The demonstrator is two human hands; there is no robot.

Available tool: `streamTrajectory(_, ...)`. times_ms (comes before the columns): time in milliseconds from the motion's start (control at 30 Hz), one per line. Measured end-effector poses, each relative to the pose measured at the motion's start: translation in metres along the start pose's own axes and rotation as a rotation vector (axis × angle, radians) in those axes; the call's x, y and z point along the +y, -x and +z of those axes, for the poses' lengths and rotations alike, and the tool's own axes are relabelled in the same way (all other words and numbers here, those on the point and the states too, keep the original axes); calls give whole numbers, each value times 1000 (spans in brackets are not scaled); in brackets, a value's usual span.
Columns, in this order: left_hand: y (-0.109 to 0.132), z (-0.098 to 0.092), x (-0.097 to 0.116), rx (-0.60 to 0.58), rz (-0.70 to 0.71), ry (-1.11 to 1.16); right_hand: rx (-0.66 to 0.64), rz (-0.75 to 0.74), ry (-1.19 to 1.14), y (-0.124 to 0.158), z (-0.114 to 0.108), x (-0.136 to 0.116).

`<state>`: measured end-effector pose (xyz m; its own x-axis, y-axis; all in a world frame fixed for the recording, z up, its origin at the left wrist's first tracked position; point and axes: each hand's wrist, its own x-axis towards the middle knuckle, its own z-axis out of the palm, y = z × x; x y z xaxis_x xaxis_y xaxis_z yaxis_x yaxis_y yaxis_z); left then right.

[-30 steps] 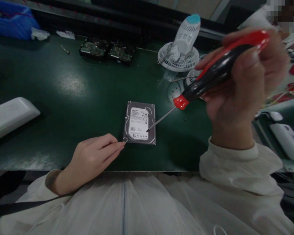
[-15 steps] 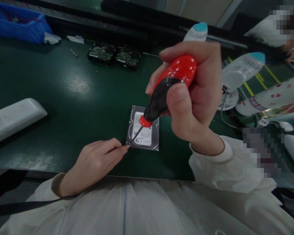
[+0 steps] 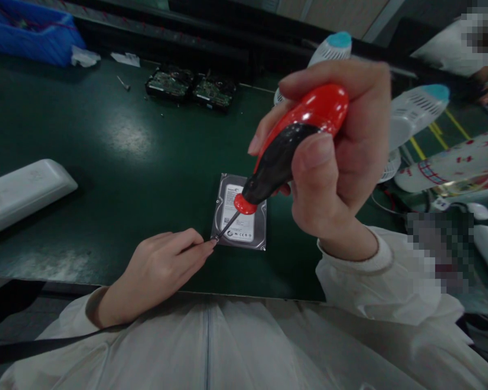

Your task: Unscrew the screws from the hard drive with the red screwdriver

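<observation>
A silver hard drive (image 3: 260, 228) with a white label lies flat on the green tabletop. My right hand (image 3: 360, 149) is closed around the red and black handle of a screwdriver (image 3: 278, 162), held at a slant over the drive. Its thin metal shaft reaches down to the drive's near left corner, where the tip meets the screw spot. At that same corner my left hand (image 3: 165, 265) is closed, thumb and fingers pinched together at the drive's edge. Whether a small screw is between those fingertips is too fine to make out.
Two hard drives with bare circuit boards, one (image 3: 168, 84) beside the other (image 3: 214, 92), sit at the back. A long white device (image 3: 28, 189) lies left, a blue bin (image 3: 28, 32) far left. White fan-like devices (image 3: 415, 111) and a patterned cylinder (image 3: 443, 168) stand right. Another person is at upper right.
The screwdriver has shifted, its tip moving left and down onto the drive's near left corner. My right hand has moved a little to the right. The left hand stays at the corner.
</observation>
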<state>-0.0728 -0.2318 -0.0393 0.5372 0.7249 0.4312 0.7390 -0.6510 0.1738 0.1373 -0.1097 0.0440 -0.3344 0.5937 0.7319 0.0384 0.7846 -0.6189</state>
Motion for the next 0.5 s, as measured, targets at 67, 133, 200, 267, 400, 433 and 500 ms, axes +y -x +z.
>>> streamTrajectory(67, 0, 0, 0, -3, 4, 4, 83, 32, -33, 0, 5, -3)
streamTrajectory(133, 1, -1, 0, -4, 4, 6, 100, 42, -79, 0, 8, -4)
streamTrajectory(200, 1, -1, 0, -5, 3, 3, 79, 55, -103, 0, 9, -3)
streamTrajectory(267, 0, -1, 1, -2, 3, -5, 45, 31, -109, 0, 7, -2)
streamTrajectory(400, 0, -1, 1, -12, 4, -6, 11, 14, -112, 2, 4, 2)
streamTrajectory(433, 0, -1, 1, -12, 6, -6, 16, 18, -113, 2, 4, 2)
streamTrajectory(500, 0, -1, 1, -8, 7, -10, 23, 18, -117, 2, 4, 2)
